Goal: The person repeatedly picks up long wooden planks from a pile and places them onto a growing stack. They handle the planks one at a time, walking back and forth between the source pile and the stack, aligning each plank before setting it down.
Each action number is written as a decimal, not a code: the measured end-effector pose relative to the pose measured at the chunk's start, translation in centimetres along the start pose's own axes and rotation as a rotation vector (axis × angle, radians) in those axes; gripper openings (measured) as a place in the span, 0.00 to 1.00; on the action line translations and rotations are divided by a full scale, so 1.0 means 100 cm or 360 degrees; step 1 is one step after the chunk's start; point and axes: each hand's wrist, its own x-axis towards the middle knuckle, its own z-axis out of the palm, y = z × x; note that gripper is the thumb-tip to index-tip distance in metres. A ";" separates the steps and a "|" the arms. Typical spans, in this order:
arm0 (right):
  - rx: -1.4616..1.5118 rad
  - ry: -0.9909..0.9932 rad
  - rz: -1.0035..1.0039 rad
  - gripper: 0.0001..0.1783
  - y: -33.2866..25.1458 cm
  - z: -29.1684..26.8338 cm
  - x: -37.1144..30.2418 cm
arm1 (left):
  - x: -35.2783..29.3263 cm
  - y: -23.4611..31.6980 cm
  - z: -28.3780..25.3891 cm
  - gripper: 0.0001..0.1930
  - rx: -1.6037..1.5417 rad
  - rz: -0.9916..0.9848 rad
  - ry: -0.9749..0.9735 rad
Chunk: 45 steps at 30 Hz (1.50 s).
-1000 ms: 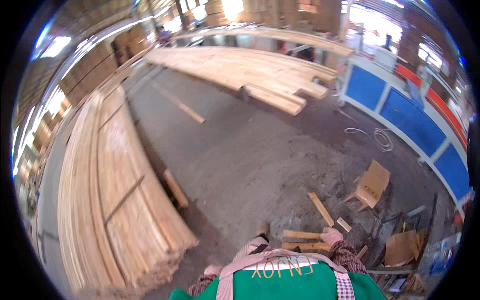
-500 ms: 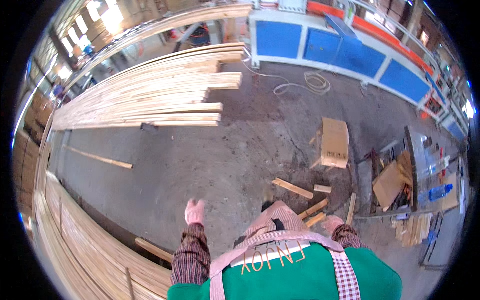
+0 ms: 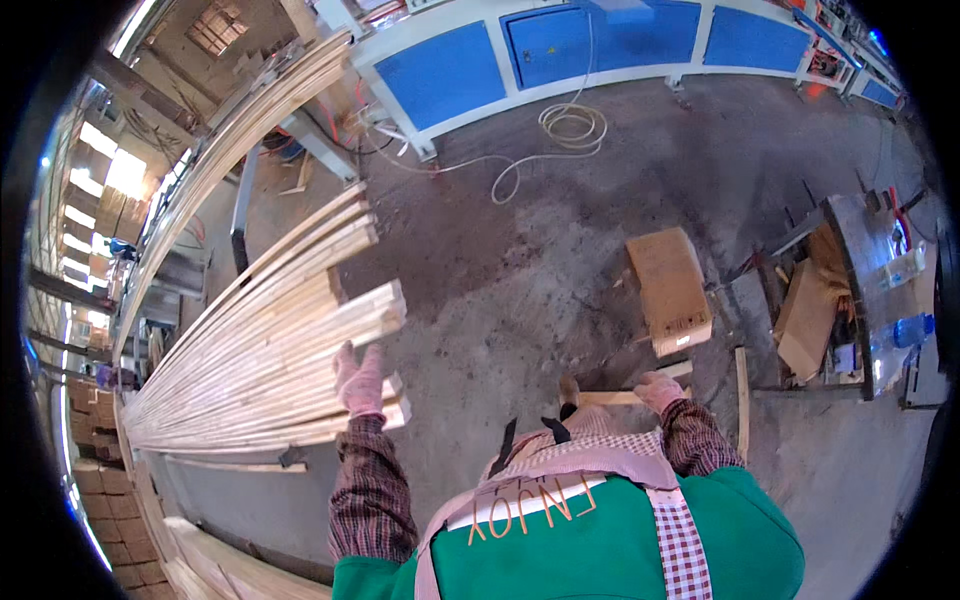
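Observation:
My left hand (image 3: 360, 380), in a pink glove, is raised at the ends of a stack of long pale wooden strips (image 3: 250, 370). Its thumb and fingers stand apart, and nothing shows between them. Whether it touches the strips I cannot tell. My right hand (image 3: 659, 391), gloved alike, hangs low on the other side with its fingers loosely extended and no object visible in it. Behind it, a short wooden offcut (image 3: 610, 398) lies on the floor. Striped sleeves cover both forearms.
A cardboard box (image 3: 672, 290) sits on the concrete floor ahead. A scrap bin (image 3: 800, 320) and a bench with a blue bottle (image 3: 913, 330) are at right. Blue-panelled machinery (image 3: 440, 80) lines the far side, with a coiled hose (image 3: 572, 125) before it. More long boards (image 3: 220, 560) lie lower left.
My view has shifted forward and turned, bringing the strip stack nearer. My left hand has gone from over bare floor to the strip ends, its fingers spreading. The right hand has come forward.

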 end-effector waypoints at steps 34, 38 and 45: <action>-0.0680 0.0933 -0.1763 0.36 -1.027 -0.492 0.717 | 0.264 0.007 0.077 0.29 0.0289 -0.0271 0.0651; -0.0719 0.1100 -0.1620 0.40 -1.152 -0.542 0.802 | 0.298 0.077 0.077 0.27 -0.0187 -0.1003 0.1074; -0.0929 0.0948 -0.1587 0.40 -1.238 -0.546 0.867 | 0.381 0.207 0.085 0.30 0.0267 -0.1218 0.1460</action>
